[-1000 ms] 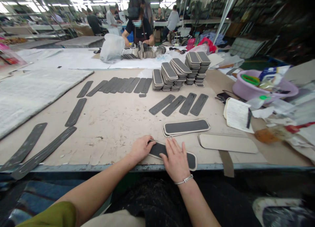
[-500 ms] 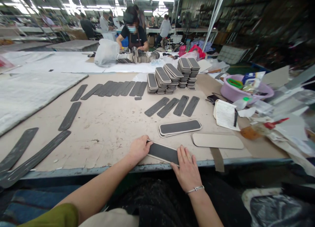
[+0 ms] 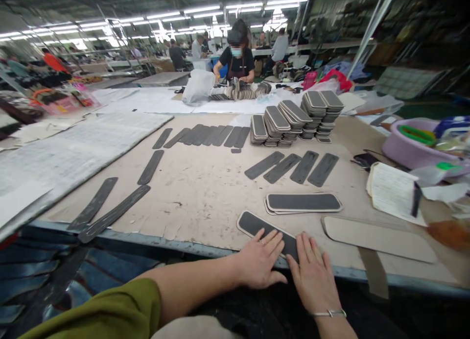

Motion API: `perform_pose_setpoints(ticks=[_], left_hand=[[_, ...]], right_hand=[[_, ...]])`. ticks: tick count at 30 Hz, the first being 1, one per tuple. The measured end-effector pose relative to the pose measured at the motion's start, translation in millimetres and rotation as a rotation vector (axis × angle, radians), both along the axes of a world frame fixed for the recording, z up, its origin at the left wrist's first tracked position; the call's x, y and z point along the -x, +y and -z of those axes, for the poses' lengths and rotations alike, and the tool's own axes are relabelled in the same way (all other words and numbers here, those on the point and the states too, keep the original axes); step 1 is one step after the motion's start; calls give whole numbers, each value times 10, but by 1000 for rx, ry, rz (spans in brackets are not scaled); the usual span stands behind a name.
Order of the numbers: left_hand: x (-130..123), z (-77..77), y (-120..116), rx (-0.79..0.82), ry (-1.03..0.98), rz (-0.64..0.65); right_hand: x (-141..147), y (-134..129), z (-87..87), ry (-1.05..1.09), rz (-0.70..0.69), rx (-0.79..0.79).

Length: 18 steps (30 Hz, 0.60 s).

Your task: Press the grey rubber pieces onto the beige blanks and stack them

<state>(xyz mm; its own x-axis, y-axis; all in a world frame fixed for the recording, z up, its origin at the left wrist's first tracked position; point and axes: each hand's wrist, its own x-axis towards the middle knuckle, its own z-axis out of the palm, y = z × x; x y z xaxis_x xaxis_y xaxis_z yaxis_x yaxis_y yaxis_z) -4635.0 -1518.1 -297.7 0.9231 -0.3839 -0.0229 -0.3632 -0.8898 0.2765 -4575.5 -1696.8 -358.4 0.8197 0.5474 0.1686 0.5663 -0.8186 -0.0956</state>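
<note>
At the table's front edge lies a dark grey strip on a light rounded backing piece. My left hand rests flat on its middle, fingers stretched out. Beside it my right hand lies flat over the piece's right end, fingers extended, hiding that end. Just behind are a few similar bordered pieces, lying on each other. To the right of my right hand is a small pile of plain beige rounded pieces. Several loose dark strips lie farther back.
Tall stacks of bordered pieces stand at the back. More dark strips lie on the left, some over the edge. A notebook and a purple basin are at right. Across the table a person works.
My left hand has gone from gripping the piece's left end to lying flat on its middle, beside my right hand. The view has turned left, so things appear farther right.
</note>
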Motion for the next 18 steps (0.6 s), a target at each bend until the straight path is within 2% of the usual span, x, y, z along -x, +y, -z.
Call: perform_pose_setpoints(ticks=[5, 8, 11, 13, 16, 18], left_hand=[[-83, -86, 708, -16, 79, 42], [-136, -88, 987, -45, 128, 30], [-151, -80, 1043, -74, 142, 15], [-124, -99, 1028, -92, 135, 4], [-96, -117, 1034, -79, 129, 26], [-122, -108, 1069, -59, 133, 46]], right_hand=[[-5, -16, -10, 17, -2, 6], [-20, -33, -66, 77, 15, 29], [32, 65, -158, 91, 64, 19], [120, 256, -178, 48, 56, -41], [216, 634, -69, -54, -163, -203], [201, 785, 22, -98, -138, -308]])
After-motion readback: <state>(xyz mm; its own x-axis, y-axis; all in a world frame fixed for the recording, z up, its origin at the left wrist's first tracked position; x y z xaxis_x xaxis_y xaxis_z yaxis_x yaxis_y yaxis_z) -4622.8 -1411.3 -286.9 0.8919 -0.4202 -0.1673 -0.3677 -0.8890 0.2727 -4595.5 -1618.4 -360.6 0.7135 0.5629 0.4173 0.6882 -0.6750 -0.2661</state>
